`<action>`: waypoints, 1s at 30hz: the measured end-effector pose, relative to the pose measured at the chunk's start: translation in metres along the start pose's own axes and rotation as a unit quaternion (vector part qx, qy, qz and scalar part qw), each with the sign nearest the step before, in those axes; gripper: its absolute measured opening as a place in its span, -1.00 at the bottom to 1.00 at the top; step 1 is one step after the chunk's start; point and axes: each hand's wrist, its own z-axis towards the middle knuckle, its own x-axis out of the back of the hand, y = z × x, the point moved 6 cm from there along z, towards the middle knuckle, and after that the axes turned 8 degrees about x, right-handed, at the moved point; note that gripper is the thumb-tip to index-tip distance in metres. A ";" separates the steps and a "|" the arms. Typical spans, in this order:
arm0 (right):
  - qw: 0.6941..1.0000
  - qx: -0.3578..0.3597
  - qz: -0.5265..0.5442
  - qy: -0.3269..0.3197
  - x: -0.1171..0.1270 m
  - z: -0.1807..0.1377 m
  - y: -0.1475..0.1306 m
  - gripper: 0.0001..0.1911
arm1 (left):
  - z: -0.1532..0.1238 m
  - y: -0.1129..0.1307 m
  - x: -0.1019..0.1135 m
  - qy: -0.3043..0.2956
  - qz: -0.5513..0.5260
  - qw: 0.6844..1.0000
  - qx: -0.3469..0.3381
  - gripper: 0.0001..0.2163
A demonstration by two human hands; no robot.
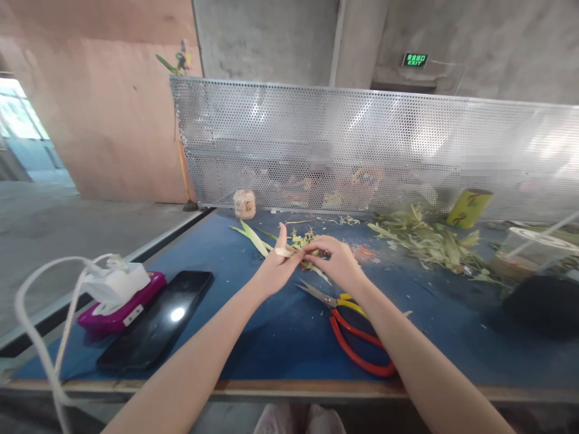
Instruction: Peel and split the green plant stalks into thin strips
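Both my hands meet over the blue table top (271, 337), a little beyond its middle. My left hand (277, 265) has one finger pointing up and a pale strip wound round its fingers. My right hand (337, 259) is closed in a pinch on that pale strip (284, 252), next to the left fingers. Under the hands lie green leaves and leaf scraps (304, 244). Red and yellow handled scissors (350, 328) lie on the table just under my right wrist, blades pointing left.
A black phone (158, 325) and a magenta power bank with a white charger and cable (120, 295) lie at the left. A twine roll (245, 204), a leaf pile (429, 241), a yellow tube (468, 208) and a clear cup (527, 253) stand before the perforated metal screen (362, 138).
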 end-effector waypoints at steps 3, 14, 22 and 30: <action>0.997 -0.040 0.044 0.050 0.004 0.000 0.003 -0.93 | 0.001 0.002 0.001 0.012 -0.008 1.000 0.016 -0.26; 0.944 -0.175 0.278 0.012 -0.016 -0.003 0.014 -0.92 | 0.002 0.004 -0.001 0.007 -0.017 1.000 0.014 -0.13; 0.912 -0.162 0.373 0.057 -0.014 -0.005 0.018 -0.81 | 0.002 0.008 0.000 0.033 -0.042 0.998 0.029 -0.12; 0.979 -0.128 0.148 -0.056 -0.004 -0.002 0.003 -0.90 | 0.008 -0.003 0.003 0.033 -0.056 0.997 0.029 -0.06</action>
